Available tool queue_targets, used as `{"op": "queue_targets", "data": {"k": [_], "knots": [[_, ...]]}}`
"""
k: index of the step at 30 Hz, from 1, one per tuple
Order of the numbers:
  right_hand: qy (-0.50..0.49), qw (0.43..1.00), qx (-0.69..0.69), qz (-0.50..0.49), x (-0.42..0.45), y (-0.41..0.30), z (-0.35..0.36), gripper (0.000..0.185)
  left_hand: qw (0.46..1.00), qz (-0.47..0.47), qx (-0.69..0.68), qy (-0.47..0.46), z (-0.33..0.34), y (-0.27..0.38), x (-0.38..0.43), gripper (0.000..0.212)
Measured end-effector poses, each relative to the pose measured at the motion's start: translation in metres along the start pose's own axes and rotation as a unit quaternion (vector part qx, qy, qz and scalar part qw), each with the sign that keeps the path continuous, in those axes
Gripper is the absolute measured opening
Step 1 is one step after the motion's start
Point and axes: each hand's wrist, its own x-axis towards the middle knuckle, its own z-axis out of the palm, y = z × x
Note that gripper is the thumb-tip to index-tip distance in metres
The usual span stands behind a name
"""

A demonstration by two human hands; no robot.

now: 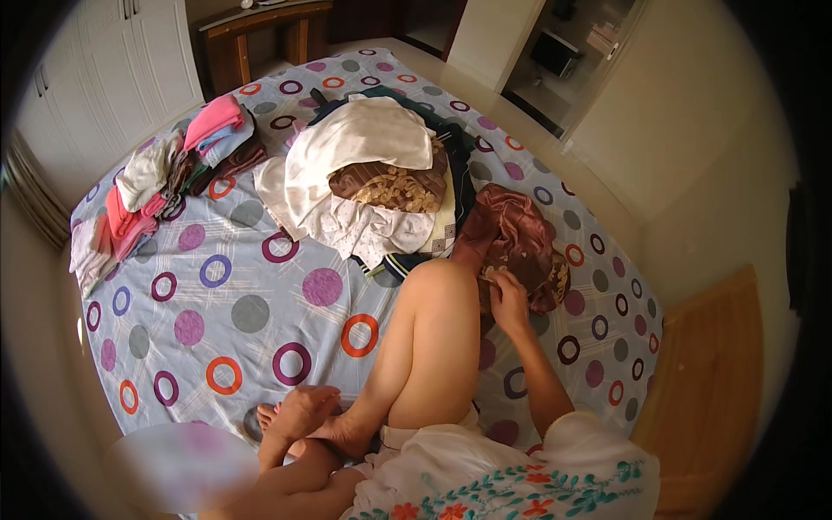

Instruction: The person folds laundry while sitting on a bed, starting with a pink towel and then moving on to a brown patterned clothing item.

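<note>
My right hand (510,302) is at a crumpled reddish-brown satin cloth (510,221) with gold patterned parts, just right of my raised knee. Its fingertips pinch the cloth at the near left edge. Over my feet, at the lower middle, my left hand (304,408) rests with nothing in it. Beyond the knee lies a heap of fabrics: a cream satin cloth (354,133) on top, a brown cloth with gold flowers (390,185) under its fold, a white dotted cloth (374,227) at the front and dark garments (463,175) beneath.
I sit on a bed with a grey-blue sheet (250,313) patterned with circles and rings. Stacks of folded clothes (221,133) and more folded clothes (133,201) lie along the left edge. White wardrobe doors (123,78) and a wooden desk (260,39) stand beyond.
</note>
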Motion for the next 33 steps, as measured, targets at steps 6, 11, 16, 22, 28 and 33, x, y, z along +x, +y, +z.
{"op": "queue_targets", "data": {"k": [6,11,16,22,28,33], "knots": [[-0.014,0.962,0.008,0.272,-0.062,0.086,-0.001,0.040,0.995,-0.058,0.016,0.080,-0.014,0.018,0.002,0.012],[-0.119,0.801,0.334,0.482,-0.052,0.209,-0.003,0.051,0.995,-0.079,-0.017,0.066,-0.018,0.013,-0.002,0.014],[-0.158,0.892,0.011,0.423,-0.053,0.179,0.058,0.033,0.998,-0.012,-0.067,0.012,-0.023,0.010,-0.021,0.016],[-0.122,0.952,-0.206,-0.192,-0.108,-0.143,0.215,0.021,0.995,-0.005,-0.100,0.013,-0.008,0.009,-0.023,0.015],[0.038,0.900,0.377,-0.214,0.173,-0.256,-0.029,0.017,0.981,-0.005,-0.119,0.156,-0.016,0.015,-0.033,0.015],[0.030,0.898,0.277,-0.340,0.189,-0.349,0.083,0.016,0.963,-0.041,-0.160,0.215,-0.029,0.018,-0.032,0.017]]}}
